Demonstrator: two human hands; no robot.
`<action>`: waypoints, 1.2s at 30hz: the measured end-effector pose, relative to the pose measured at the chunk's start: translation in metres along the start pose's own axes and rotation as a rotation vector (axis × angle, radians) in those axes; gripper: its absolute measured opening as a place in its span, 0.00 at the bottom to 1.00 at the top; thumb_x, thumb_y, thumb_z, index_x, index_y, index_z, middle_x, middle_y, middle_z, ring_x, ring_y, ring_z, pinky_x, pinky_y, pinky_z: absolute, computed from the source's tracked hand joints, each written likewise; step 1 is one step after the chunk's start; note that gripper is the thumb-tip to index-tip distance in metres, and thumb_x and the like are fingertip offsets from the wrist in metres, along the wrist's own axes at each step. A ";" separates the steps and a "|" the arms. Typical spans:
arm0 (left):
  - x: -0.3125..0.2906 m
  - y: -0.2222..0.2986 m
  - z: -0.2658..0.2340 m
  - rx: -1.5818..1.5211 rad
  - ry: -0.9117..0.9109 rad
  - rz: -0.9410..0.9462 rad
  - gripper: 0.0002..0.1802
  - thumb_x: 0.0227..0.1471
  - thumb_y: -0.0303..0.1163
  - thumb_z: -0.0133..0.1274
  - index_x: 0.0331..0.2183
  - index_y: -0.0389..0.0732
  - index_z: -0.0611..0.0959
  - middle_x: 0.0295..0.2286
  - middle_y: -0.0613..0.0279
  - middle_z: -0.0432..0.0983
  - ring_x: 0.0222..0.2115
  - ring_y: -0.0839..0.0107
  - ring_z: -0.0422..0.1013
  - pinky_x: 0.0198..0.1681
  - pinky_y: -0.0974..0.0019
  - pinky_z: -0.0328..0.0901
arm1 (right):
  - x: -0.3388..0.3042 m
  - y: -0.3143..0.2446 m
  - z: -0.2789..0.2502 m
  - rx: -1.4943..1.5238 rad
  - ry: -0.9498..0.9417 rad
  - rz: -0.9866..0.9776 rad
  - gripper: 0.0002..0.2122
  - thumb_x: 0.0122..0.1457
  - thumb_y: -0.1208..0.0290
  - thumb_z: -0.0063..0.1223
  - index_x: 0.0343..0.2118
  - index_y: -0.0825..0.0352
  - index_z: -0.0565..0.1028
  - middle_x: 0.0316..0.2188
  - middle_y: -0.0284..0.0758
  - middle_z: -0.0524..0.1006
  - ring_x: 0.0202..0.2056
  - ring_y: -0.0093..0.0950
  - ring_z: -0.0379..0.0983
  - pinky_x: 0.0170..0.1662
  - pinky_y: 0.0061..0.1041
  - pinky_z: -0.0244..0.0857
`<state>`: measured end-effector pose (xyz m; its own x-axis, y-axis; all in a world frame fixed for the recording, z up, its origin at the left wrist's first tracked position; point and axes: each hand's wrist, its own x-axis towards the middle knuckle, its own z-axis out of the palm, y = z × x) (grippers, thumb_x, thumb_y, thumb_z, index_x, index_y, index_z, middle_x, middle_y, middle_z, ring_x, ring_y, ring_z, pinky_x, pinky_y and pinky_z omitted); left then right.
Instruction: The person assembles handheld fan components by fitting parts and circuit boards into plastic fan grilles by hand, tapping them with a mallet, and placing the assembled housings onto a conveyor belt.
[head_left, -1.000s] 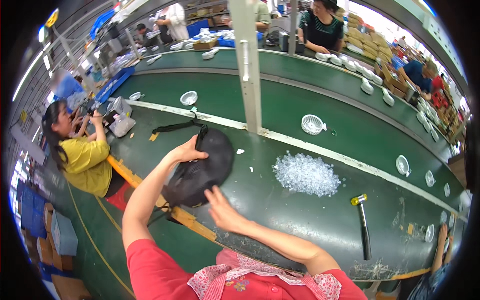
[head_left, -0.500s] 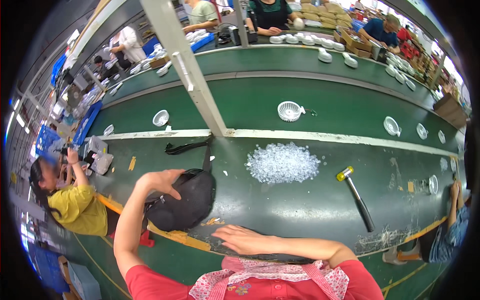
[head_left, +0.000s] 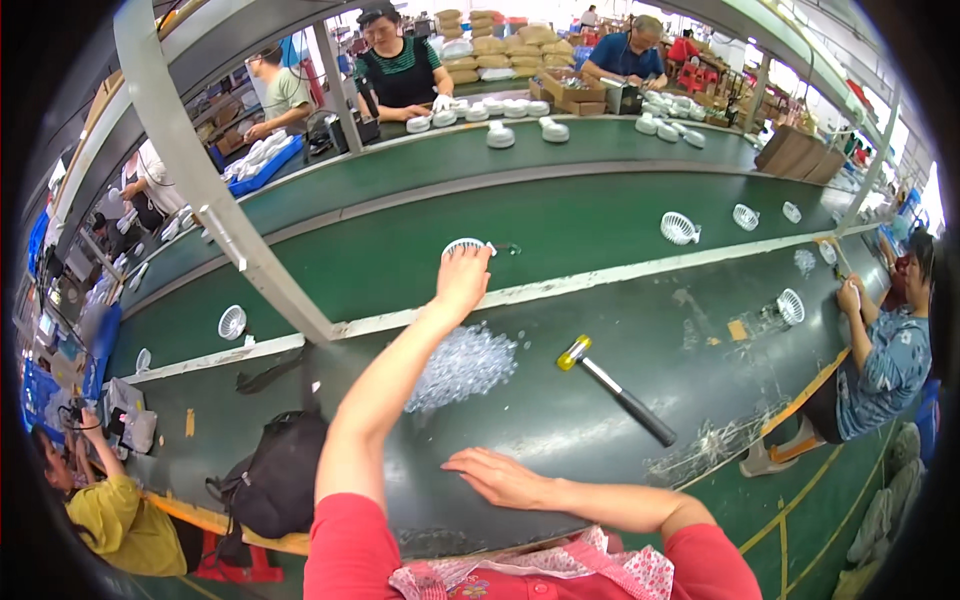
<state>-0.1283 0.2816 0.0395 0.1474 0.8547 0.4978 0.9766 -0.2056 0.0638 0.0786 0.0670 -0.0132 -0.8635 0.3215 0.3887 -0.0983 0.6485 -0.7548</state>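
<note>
Stretched out over the far green belt, my left hand [head_left: 463, 277] has its fingers curled on a white slotted round housing [head_left: 464, 243]. That hand hides most of the housing; its far rim shows, along with a short dark wire to the right. My right hand [head_left: 500, 478] lies palm down on the dark worktop [head_left: 560, 440] near its front edge, fingers extended and holding nothing. Below my left forearm, partly covered by it, is a pile of small clear plastic pieces [head_left: 470, 365]. A hammer [head_left: 620, 392] with a yellow head and black grip rests right of the pile.
A black bag [head_left: 285, 470] sits left of my left arm. A pale rail [head_left: 560, 287] divides worktop from belt, and a metal post [head_left: 220, 210] rises at the left. More white housings [head_left: 680, 228] lie along the belt. Co-workers sit at both sides and across the line.
My left hand has gone from above the black bag across to the housing on the far belt and closed on it. The view has swung right; my right hand still lies on the worktop.
</note>
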 end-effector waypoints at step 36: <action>-0.216 0.155 -0.110 -0.448 0.412 0.271 0.10 0.44 0.31 0.57 0.33 0.42 0.77 0.28 0.65 0.69 0.31 0.68 0.68 0.35 0.64 0.63 | -0.061 -0.090 -0.103 0.472 -0.162 0.141 0.11 0.48 0.82 0.59 0.36 0.70 0.78 0.36 0.42 0.79 0.34 0.32 0.77 0.37 0.29 0.72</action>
<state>-0.0265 0.0127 0.0368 0.2195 0.5112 0.8309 0.7407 -0.6417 0.1991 0.1909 0.0601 0.0862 -0.9462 0.2482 0.2075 -0.1559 0.2123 -0.9647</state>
